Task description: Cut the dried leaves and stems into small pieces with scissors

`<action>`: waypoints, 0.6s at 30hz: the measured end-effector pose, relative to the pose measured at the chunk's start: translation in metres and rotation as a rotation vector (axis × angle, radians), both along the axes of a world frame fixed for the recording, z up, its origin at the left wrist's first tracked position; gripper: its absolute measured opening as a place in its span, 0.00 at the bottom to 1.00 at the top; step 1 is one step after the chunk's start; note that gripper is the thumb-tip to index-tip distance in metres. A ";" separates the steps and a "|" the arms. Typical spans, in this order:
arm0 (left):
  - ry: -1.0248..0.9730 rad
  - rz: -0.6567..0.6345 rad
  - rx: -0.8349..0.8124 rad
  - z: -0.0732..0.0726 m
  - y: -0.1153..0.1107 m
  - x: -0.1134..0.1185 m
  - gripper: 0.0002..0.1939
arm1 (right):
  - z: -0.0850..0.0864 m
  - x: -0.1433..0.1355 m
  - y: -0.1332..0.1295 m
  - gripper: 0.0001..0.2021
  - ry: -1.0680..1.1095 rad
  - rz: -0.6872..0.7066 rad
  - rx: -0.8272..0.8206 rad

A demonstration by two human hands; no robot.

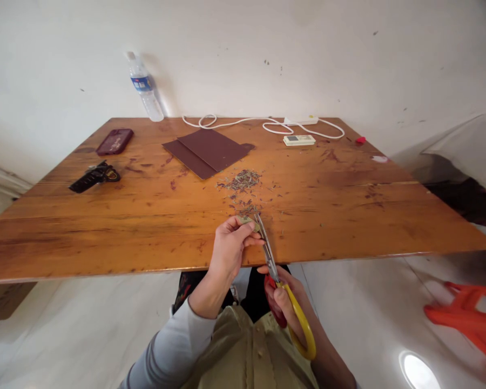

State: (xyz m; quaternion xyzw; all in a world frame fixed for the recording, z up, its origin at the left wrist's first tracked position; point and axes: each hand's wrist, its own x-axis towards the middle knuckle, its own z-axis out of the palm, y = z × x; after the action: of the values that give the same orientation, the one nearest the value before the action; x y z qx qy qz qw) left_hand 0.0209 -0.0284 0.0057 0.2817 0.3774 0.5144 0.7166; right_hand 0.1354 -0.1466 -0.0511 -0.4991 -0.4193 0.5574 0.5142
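My left hand pinches a small greenish piece of sheet between thumb and fingers, just above the front of the table. My right hand is wrapped round the handles of a pair of scissors, one yellow and one red. The blades point away from me, and their tips sit beside the piece's right edge. Whether they touch it I cannot tell. Beyond my hands lies a heap of thin clippings, reddish brown and grey-green, with more scattered nearer to me.
Two dark red-brown sheets overlap on the wooden table. Left of them are a phone and a black hair clip. At the back stand a plastic bottle, a white power strip with cord, and a remote.
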 end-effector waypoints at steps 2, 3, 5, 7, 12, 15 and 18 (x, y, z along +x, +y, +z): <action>0.003 -0.002 -0.001 0.000 0.000 0.000 0.14 | -0.001 0.001 0.000 0.25 -0.037 -0.006 0.014; 0.006 -0.005 -0.002 0.001 0.000 0.000 0.14 | -0.001 0.001 0.000 0.25 -0.046 -0.010 0.014; 0.013 -0.014 -0.006 0.002 0.000 0.000 0.14 | -0.001 0.001 -0.001 0.25 -0.039 -0.024 0.001; 0.020 -0.021 -0.008 0.002 0.000 0.000 0.14 | 0.000 0.001 -0.001 0.24 -0.016 -0.031 -0.017; 0.027 -0.018 -0.010 0.002 0.000 0.000 0.14 | 0.004 0.000 0.000 0.22 0.008 -0.006 -0.089; 0.026 -0.021 -0.010 0.001 0.001 -0.001 0.14 | 0.004 0.000 0.000 0.23 0.022 -0.011 -0.109; 0.020 -0.018 -0.011 0.001 0.001 -0.001 0.14 | 0.004 0.000 -0.001 0.25 0.002 -0.014 -0.104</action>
State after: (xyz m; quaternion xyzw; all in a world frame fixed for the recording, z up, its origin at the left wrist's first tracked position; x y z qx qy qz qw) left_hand 0.0199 -0.0274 0.0067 0.2861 0.3846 0.5029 0.7192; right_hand 0.1353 -0.1473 -0.0468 -0.5274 -0.3857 0.5754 0.4919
